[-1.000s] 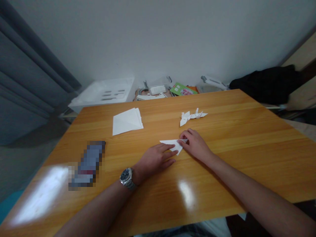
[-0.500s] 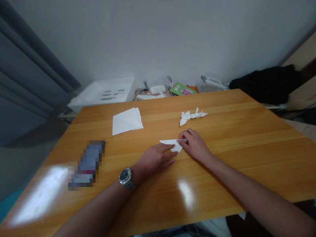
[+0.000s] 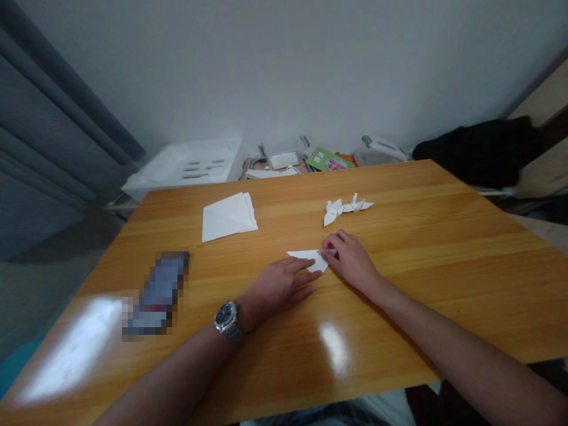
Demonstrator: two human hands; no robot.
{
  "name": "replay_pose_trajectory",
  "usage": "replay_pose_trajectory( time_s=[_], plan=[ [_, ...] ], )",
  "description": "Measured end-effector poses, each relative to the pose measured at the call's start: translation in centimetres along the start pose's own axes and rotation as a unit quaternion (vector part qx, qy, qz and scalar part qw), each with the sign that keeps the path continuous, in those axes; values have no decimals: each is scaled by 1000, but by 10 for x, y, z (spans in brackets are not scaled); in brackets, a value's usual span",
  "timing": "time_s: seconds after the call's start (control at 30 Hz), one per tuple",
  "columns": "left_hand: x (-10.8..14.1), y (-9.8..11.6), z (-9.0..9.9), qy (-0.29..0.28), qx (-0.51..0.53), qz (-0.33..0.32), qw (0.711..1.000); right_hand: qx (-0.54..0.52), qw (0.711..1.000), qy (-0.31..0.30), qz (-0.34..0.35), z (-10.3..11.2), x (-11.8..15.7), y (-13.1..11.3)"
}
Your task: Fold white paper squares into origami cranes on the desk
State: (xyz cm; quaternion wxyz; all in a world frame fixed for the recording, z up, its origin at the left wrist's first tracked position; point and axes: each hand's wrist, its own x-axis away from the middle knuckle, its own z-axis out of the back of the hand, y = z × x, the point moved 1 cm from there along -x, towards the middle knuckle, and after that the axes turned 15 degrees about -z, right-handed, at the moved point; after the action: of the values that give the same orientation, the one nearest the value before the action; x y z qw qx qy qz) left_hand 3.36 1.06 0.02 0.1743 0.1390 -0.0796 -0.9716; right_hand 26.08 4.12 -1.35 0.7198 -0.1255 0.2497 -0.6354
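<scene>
The right end of the folded paper is pinched between the thumb and fingers of the right hand. Leftward from that grip, the rest is laid along the table and held down under fingertips of the left hand, whose fingers are slightly spread. Paper figures are set just beyond the pinch, paper sheets farther left.

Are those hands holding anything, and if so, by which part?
Yes, a folded white paper. The right hand pinches its right end between thumb and fingers; the left hand only lays its fingers on top.
</scene>
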Motion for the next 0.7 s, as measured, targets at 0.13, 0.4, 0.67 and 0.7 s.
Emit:
replay_pose_trajectory(
  time_s=[0.13, 0.4, 0.67, 0.7],
  plan=[
    [-1, 0, 0, 2, -3, 1, 1000, -5, 1000, 4, -1, -1, 0, 1],
    [-3, 1, 2, -12, -5, 4, 1000, -5, 1000, 6, 0, -2, 0, 1],
    [-2, 0, 1, -5, 0, 2, 1000, -1, 1000, 10, -3, -2, 1, 1],
    [-2, 0, 1, -3, 0, 1, 1000, -2, 1000, 11, -2, -2, 1, 1]
  ],
)
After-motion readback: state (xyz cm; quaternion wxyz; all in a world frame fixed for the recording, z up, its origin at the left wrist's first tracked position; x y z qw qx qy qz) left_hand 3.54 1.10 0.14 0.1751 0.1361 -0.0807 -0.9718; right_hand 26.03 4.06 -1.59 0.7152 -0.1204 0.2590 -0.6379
